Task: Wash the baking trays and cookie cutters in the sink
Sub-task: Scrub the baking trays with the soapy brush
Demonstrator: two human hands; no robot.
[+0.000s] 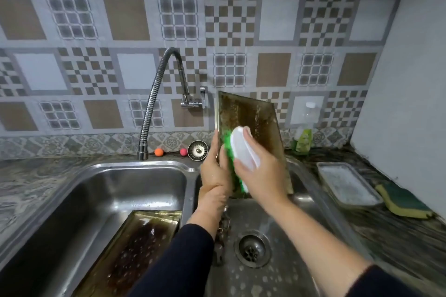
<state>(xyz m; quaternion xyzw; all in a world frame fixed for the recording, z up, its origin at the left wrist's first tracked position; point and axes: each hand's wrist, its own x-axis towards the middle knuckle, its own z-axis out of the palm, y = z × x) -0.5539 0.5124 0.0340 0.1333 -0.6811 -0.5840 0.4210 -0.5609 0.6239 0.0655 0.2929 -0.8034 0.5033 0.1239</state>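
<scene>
A dirty, brown-stained baking tray stands upright on its edge in the right sink basin. My left hand grips its left edge. My right hand presses a white scrubbing brush with green bristles against the tray's face. A second stained tray lies tilted in the left basin. A clean silver tray rests on the counter to the right. No cookie cutters are clearly visible.
A flexible metal faucet arches over the left basin. A sink strainer, an orange ball and a pink one sit behind the sink. A soap bottle and a yellow-green sponge are on the right counter.
</scene>
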